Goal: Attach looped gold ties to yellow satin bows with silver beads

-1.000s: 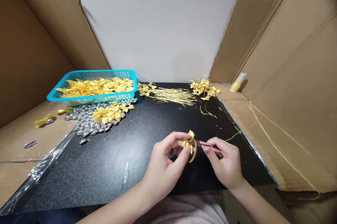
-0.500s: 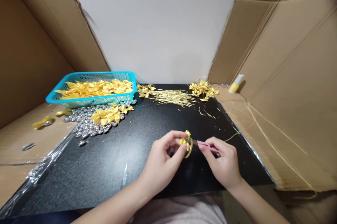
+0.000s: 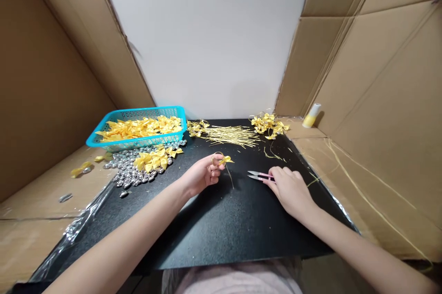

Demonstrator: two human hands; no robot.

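Observation:
Between the fingertips of my left hand is a small yellow ribbon bow, with a looped golden cord beside it and a thin strand hanging below. My right hand is closed around the pink handles of a pair of thread snips. The snips' two blades are parted and point left, low over the black tabletop and apart from the bow. Behind both hands lies a bundle of short golden cords.
At the back left a turquoise basket holds many yellow bows. Silver beads and loose bows lie before it. Corded bows are heaped at the back right, near a yellow-and-white tube. Cardboard walls flank the table.
My left hand has moved forward and left with the bow, now turned. The snips have come away from it; their blades now show spread near the tabletop. The view has shifted slightly.

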